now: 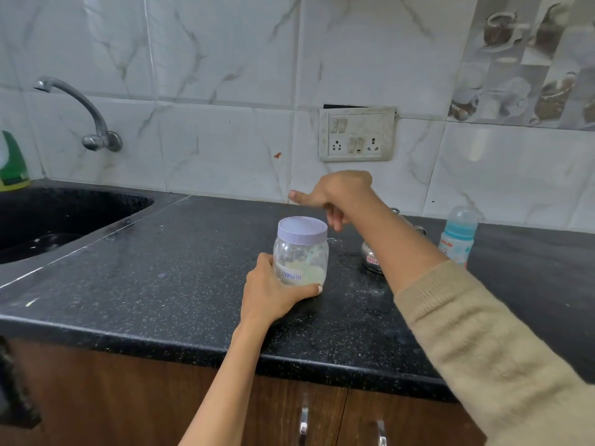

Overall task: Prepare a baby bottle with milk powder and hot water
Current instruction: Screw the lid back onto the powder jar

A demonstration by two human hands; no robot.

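A clear jar [302, 255] labelled "formula", with a pale lilac lid on it and pale powder inside, stands on the black speckled counter [161, 268]. My left hand [273, 291] wraps around its lower part. Just behind and above the jar hovers my right hand [338, 194], thumb pointing left, fingers curled down and holding nothing. A baby bottle [458, 236] with a blue collar and a clear cap stands at the back right. My right forearm partly hides a steel kettle [373, 259].
A black sink [48, 220] lies at the left with a wall tap [80, 114] above it and a green bottle [13, 165] at its corner. A switch and socket panel [357, 133] sits on the tiled wall. Cabinet doors with metal handles [304, 423] are below the counter edge.
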